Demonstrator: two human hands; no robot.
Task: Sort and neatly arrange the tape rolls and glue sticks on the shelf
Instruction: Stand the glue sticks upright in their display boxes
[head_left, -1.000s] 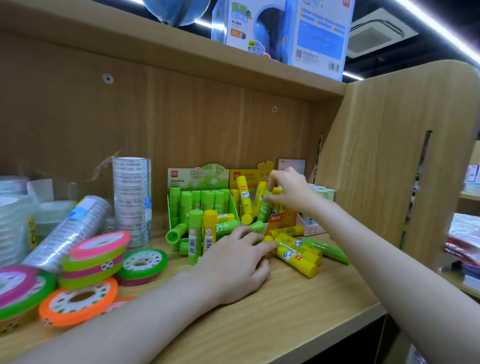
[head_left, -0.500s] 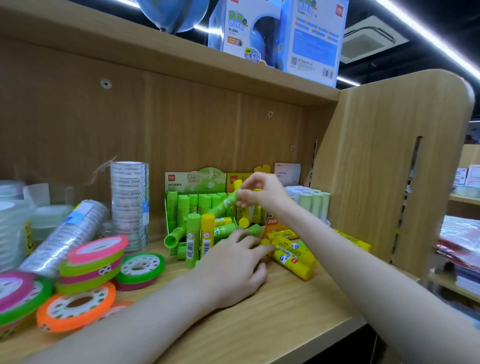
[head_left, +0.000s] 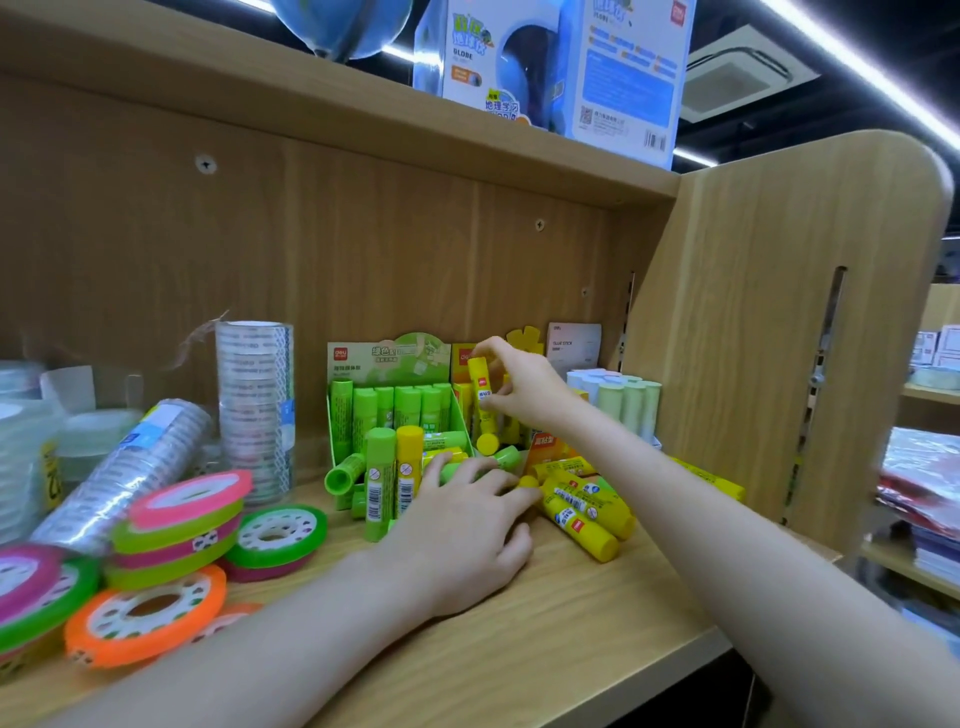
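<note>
A wooden shelf (head_left: 597, 639) seen from above the person's two bare forearms. Nearest, at the left front, lie flat tape rolls: an orange tape roll (head_left: 148, 616), a stack of pink and green tape rolls (head_left: 182, 525), and a green tape roll (head_left: 278, 532) beside them. The left hand (head_left: 462, 535) rests palm down on the shelf with fingers spread and relaxed, its fingertips touching a green glue stick lying on its side; it holds nothing. Just right of it lies a heap of yellow glue sticks (head_left: 584, 514) with blue and red labels, too small to read. Left of the hand stand an upright green glue stick (head_left: 379, 483) and an upright yellow one (head_left: 408, 470), each bearing a barcode. Behind the flat rolls, a sleeve of clear tape (head_left: 130, 467) lies tilted and a tall clear tape stack (head_left: 254, 405) stands upright. Farther back, the right hand (head_left: 519, 384) pinches a yellow glue stick (head_left: 480, 387) between thumb and fingers, holding it upright over an orange display box. Beside it a green display box (head_left: 389, 364) holds upright green sticks; its Chinese print is blurred. At the rear right, a white card (head_left: 574, 345) reads "GLUE STICK", above pale pastel sticks (head_left: 623, 400). On the upper shelf stands a blue box (head_left: 561, 73) marked "GLOBE".
</note>
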